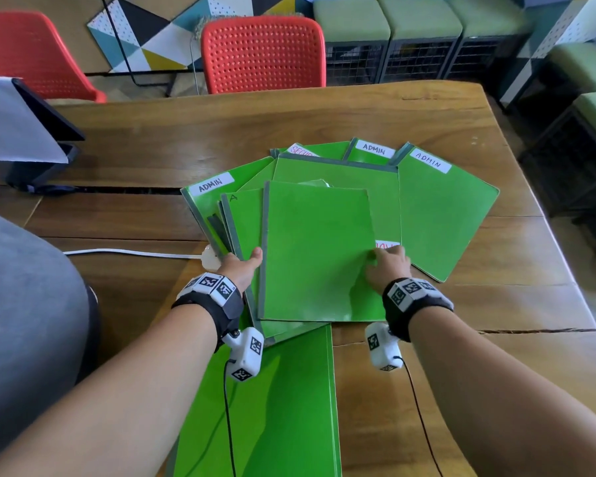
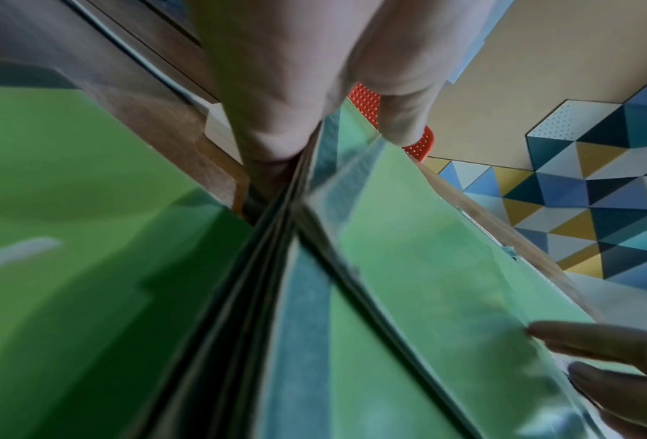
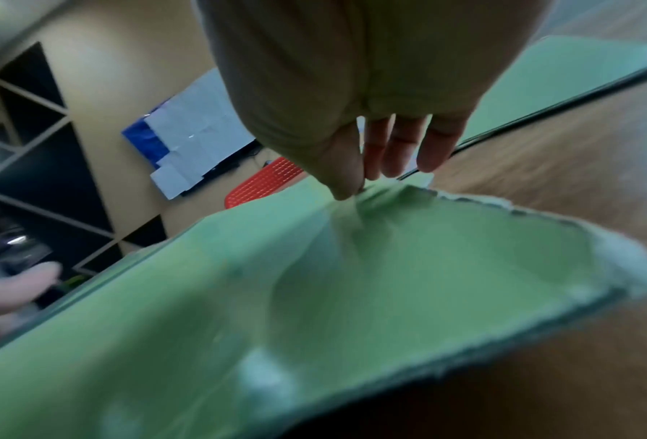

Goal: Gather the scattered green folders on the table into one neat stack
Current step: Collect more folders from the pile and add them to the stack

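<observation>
The wooden table point(image 1: 496, 304) is brown, with long cracks and lines in its boards. On it lies a messy fan of flat, shiny green folders point(image 1: 358, 173), thin like card, with dull grey-green strips along their spines. The top folder point(image 1: 317, 249) is a plain smooth rectangle and sits in the middle of the pile. The left hand point(image 1: 241, 268) grips the left side of the pile just beside the top folder's grey spine, thumb on top and fingers tucked under several sheets; the left wrist view shows many thin edges pressed together there. The right hand point(image 1: 389, 266) pinches the right edge of the top folder, and the right wrist view shows the soft green sheet point(image 3: 352, 282) crinkled under the thumb with a frayed, fuzzy edge. Three white labels reading ADMIN show on folders behind and beside the top folder. One big folder point(image 1: 444, 215) lies to its right, and one more point(image 1: 272, 407) lies nearer the person, under the left arm. I cannot count every folder in the pile. A white cable point(image 1: 131, 252) runs along the table to the left of the top folder. Two red plastic chairs with small holes point(image 1: 262, 53) stand beyond the table.
</observation>
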Motion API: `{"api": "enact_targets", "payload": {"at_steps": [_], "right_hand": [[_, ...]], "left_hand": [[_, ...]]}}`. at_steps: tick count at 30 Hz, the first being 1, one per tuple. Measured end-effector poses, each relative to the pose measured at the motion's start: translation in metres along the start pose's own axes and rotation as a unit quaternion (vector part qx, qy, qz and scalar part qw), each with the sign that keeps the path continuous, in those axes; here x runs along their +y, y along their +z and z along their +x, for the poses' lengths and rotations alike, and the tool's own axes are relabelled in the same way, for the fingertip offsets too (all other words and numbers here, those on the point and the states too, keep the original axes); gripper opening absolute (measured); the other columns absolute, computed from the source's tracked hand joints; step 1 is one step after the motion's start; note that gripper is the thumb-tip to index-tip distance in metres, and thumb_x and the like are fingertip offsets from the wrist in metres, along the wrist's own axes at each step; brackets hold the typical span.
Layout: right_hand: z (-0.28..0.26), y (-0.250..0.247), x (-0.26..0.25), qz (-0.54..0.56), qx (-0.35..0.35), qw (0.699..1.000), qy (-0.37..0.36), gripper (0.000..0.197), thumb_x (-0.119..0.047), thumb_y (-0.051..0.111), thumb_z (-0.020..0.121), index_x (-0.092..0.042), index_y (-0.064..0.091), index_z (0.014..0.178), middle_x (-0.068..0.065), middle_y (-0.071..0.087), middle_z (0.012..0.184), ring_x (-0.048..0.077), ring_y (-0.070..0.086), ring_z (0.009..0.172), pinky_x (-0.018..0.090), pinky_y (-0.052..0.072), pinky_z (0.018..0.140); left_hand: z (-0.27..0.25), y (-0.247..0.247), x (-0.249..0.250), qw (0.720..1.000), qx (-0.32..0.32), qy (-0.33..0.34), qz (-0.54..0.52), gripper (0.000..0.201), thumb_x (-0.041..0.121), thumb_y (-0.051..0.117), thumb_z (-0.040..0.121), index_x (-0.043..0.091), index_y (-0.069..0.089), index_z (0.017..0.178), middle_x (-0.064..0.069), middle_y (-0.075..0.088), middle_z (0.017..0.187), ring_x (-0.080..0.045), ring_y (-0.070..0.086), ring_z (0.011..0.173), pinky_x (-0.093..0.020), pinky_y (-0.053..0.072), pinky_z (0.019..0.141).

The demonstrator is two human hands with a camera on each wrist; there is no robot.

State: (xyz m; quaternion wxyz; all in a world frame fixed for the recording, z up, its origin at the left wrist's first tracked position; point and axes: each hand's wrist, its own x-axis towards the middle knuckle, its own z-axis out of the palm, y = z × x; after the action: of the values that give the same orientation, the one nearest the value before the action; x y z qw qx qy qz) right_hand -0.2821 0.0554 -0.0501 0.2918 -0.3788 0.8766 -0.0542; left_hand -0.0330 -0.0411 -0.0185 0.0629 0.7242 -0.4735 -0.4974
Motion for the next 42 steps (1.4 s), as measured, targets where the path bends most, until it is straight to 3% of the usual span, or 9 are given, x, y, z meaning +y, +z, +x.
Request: {"api": "enact_targets", "payload": {"at_steps": [5,11,15,18,21,27,33,37,42], "right_hand": [[-0.020,0.013,-0.025,0.025,-0.008,0.993,-0.115,0.051,-0.008,0.057,0.089,-0.017,0.047,0.138,0.012,0.039,0.138,0.026,0.038,0.127,0.042,0.039,0.109],[-0.024,-0.025,-0.021,0.230,0.005,0.973,-0.023,0.092,-0.018,0.072,0.082,-0.017,0.013,0.153,0.014,0.030,0.150,0.030,0.039,0.134,0.046,0.040,0.108],[-0.046,-0.048,-0.029,0.432,0.025,0.899,-0.060,0.056,-0.006,0.071,0.082,-0.013,0.038,0.127,0.011,0.060,0.124,0.029,0.060,0.111,0.048,0.051,0.096],[-0.075,-0.057,-0.040,0.493,0.067,0.855,-0.148,0.042,0.003,0.063,0.085,-0.015,0.044,0.118,0.007,0.064,0.116,0.027,0.063,0.107,0.045,0.053,0.092],[-0.104,-0.053,-0.044,0.505,0.057,0.837,-0.201,0.047,0.011,0.056,0.085,-0.020,0.046,0.119,0.001,0.064,0.116,0.022,0.062,0.109,0.044,0.051,0.095],[-0.138,-0.015,-0.030,0.337,0.033,0.924,-0.175,0.060,0.010,0.042,0.090,-0.014,0.025,0.142,0.007,0.054,0.117,0.023,0.055,0.102,0.030,0.048,0.077],[-0.152,-0.028,-0.030,0.194,0.110,0.958,-0.178,0.031,-0.001,0.048,0.093,-0.011,0.033,0.119,0.009,0.053,0.084,0.030,0.055,0.082,0.046,0.053,0.075],[-0.161,-0.012,-0.021,0.151,-0.015,0.980,-0.130,0.054,-0.003,0.058,0.089,-0.008,0.037,0.139,0.017,0.056,0.124,0.026,0.061,0.100,0.029,0.055,0.072],[-0.172,0.046,0.004,0.127,-0.218,0.968,0.002,0.037,-0.002,0.066,0.084,0.002,0.055,0.119,0.019,0.067,0.099,0.023,0.071,0.079,0.032,0.061,0.063]], "left_hand": [[-0.014,0.003,0.006,0.997,0.037,0.052,0.037,0.065,0.019,0.056,0.095,0.007,0.020,0.148,-0.015,0.028,0.154,-0.035,0.036,0.137,-0.044,0.036,0.106],[-0.044,-0.026,0.001,0.979,0.096,0.171,-0.049,0.070,0.012,0.060,0.093,0.006,0.022,0.150,-0.012,0.028,0.157,-0.027,0.029,0.143,-0.039,0.027,0.113],[-0.070,-0.050,-0.004,0.968,0.081,0.221,-0.088,0.066,0.008,0.054,0.095,0.006,0.018,0.151,-0.011,0.029,0.155,-0.024,0.027,0.144,-0.038,0.024,0.115],[-0.088,-0.062,-0.011,0.956,0.079,0.261,-0.112,0.045,0.003,0.054,0.093,0.007,0.037,0.134,-0.006,0.053,0.113,-0.027,0.052,0.114,-0.034,0.039,0.096],[-0.105,-0.070,-0.021,0.942,0.068,0.276,-0.178,0.051,-0.004,0.060,0.087,0.022,0.040,0.126,-0.004,0.056,0.106,-0.025,0.054,0.102,-0.034,0.041,0.093],[-0.124,-0.067,-0.052,0.967,0.104,0.221,-0.068,0.059,0.001,0.055,0.093,0.007,0.027,0.144,-0.004,0.053,0.125,-0.022,0.052,0.113,-0.031,0.039,0.099],[-0.134,-0.073,-0.056,0.973,0.134,0.183,0.039,0.057,0.017,0.045,0.100,0.007,0.019,0.149,-0.018,0.043,0.146,-0.036,0.047,0.129,-0.036,0.038,0.100],[-0.135,-0.079,-0.074,0.977,0.091,0.116,0.157,0.061,0.016,0.050,0.097,0.006,0.019,0.148,-0.019,0.040,0.146,-0.035,0.048,0.128,-0.039,0.042,0.096],[-0.130,-0.070,-0.118,0.942,0.002,-0.018,0.336,0.063,0.023,0.057,0.094,0.001,0.028,0.145,-0.016,0.042,0.145,-0.030,0.050,0.127,-0.036,0.044,0.103]]}}
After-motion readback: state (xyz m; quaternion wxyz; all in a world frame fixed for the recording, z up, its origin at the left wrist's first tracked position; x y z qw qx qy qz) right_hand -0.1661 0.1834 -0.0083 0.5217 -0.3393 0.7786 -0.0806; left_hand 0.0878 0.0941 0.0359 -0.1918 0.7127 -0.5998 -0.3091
